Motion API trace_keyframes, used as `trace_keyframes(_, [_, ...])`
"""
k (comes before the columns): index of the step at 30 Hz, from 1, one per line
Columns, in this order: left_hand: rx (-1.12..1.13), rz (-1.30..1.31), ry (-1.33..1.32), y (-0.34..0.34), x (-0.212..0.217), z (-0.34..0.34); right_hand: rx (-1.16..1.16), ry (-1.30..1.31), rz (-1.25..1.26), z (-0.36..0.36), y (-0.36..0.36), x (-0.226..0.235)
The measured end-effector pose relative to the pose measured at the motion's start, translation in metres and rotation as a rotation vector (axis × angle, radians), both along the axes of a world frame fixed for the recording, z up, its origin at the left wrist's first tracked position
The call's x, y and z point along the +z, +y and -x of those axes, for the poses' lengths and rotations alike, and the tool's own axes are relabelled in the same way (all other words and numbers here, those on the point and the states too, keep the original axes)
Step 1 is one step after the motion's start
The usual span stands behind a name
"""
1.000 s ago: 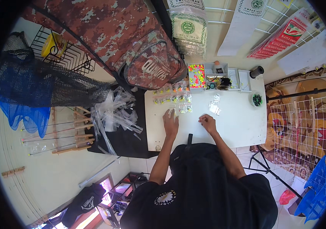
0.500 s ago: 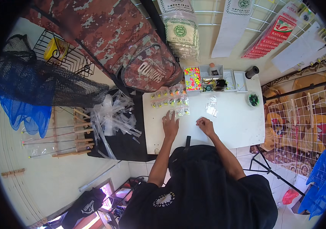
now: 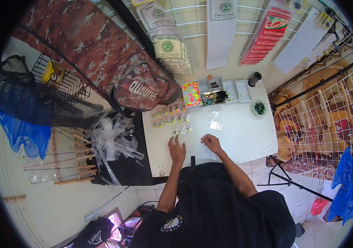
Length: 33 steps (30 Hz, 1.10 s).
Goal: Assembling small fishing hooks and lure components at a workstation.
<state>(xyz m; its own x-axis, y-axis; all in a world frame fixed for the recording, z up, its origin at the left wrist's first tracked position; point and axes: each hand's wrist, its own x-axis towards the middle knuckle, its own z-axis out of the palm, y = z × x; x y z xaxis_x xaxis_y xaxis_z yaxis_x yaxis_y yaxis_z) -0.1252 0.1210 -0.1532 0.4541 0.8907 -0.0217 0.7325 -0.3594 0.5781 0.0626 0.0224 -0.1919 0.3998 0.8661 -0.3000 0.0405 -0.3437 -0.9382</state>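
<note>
On the white rectangular desk (image 3: 242,136), seen from the head view: left hand (image 3: 177,149) lying palm-down, fingers (image 3: 175,139) stretched forward and slightly spread, tips reaching just short of the small clear plastic packets with coloured beads (image 3: 170,118) laid in rows; whether anything is pinched underneath, cannot tell. Right hand (image 3: 212,143) resting near the desk's middle, fingers curled inward and close together, possibly pressing something tiny, too small to tell. Lying a little beyond the right hand, well apart from it, a small pile of clear crinkled bags (image 3: 214,122). Standing along the far edge, a white compartmented tray holding bright pink, yellow and green beads (image 3: 209,91), a black cylindrical spool (image 3: 254,79) beside it, and a small round dish with dark green contents (image 3: 260,108) near the right corner. Leaning left of the desk, a long camouflage-patterned fabric bag (image 3: 102,53); lying below it, a heap of clear plastic sleeves (image 3: 112,138) on a black surface.
</note>
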Motion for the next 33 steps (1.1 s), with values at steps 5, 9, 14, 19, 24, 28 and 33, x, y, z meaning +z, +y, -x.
trace_keyframes(5, [-0.024,-0.046,-0.014,-0.007,-0.008,0.0,0.015,0.019,0.066,-0.006,-0.014,0.002])
trace_keyframes(9, [-0.062,-0.042,-0.006,-0.008,-0.01,-0.001,0.0,0.101,0.039,-0.016,-0.026,0.001])
trace_keyframes(14, [-0.025,0.019,0.013,-0.021,-0.009,-0.009,-0.042,0.167,0.046,-0.028,-0.043,0.002])
trace_keyframes(19, [-0.037,0.039,-0.012,-0.047,-0.004,-0.031,-0.162,0.12,-0.016,-0.048,-0.06,-0.002])
trace_keyframes(24, [-0.174,0.133,0.012,-0.07,-0.001,-0.039,-0.297,-0.389,-0.005,-0.071,-0.056,0.003])
trace_keyframes(28, [-0.198,0.18,0.041,-0.086,-0.001,-0.041,-0.232,-0.592,0.038,-0.081,-0.036,0.021])
trace_keyframes(33, [-0.213,0.185,0.073,-0.099,0.007,-0.055,-0.102,-0.773,0.155,-0.087,-0.012,0.029])
